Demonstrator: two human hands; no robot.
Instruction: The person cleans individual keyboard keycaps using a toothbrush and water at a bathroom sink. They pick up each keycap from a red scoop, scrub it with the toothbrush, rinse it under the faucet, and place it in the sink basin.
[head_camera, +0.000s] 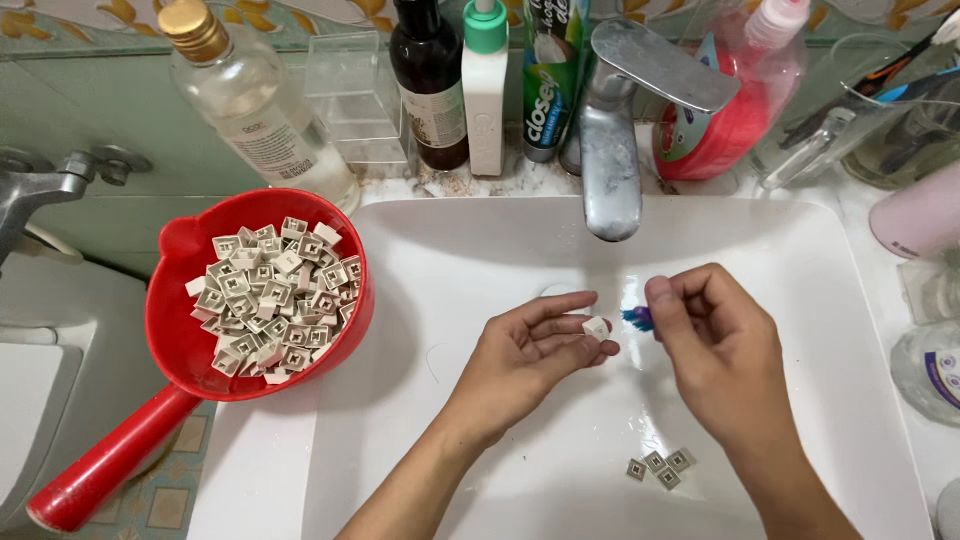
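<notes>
Keycaps filled the red scoop (175, 330) that sat at the left edge of the white sink (800, 260), a heap of small pale square caps (272, 295) lying mostly hollow side up. Over the basin, my left hand (525, 355) pinched a single white keycap (596, 327) between thumb and fingertips. My right hand (715, 345) was closed around a small brush, only its blue bristle tip (637, 318) showing, just beside the cap; whether bristles and cap touched, I could not tell. Four more keycaps (660, 467) lay together on the wet sink floor, near my right wrist. The chrome tap (612, 150) hung above my hands. Along the worktop behind it stood a clear glass bottle with a gold cap (250, 95), a dark bottle (430, 80), a white bottle with a green top (485, 90) and a red soap dispenser (730, 110).
</notes>
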